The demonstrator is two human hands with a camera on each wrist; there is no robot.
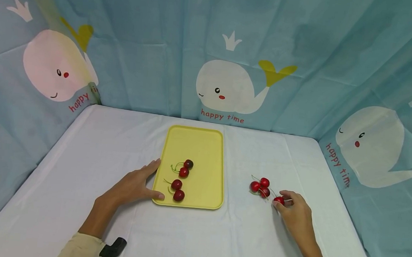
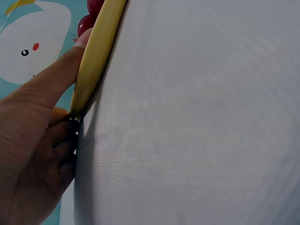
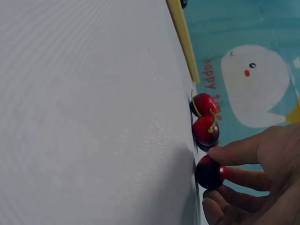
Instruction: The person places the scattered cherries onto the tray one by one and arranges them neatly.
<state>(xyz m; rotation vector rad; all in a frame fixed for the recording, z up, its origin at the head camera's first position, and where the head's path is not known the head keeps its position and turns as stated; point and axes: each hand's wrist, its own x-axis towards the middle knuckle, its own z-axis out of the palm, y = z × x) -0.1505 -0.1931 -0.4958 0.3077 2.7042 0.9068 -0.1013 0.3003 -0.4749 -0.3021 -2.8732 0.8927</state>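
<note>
On the white table lies a yellow tray [image 1: 204, 152]. Several dark red cherries [image 1: 176, 184] with green stems lie in its lower left part. My left hand [image 1: 134, 185] rests at the tray's left edge, fingers spread; its thumb lies over the rim near the lower left corner, seen also in the left wrist view. To the right of the tray, my right hand [image 1: 296, 214] pinches a cherry [image 3: 209, 172] between thumb and fingers, down at the tabletop. Just left of that hand sits a group of three red cherries [image 1: 255, 186], close together.
White cloth [image 1: 252, 239] covers the table. Blue curtains [image 1: 152, 73] printed with whales and the words "happy time" rise along the back and both sides. A black strap piece [image 1: 113, 248] sits at the left sleeve cuff.
</note>
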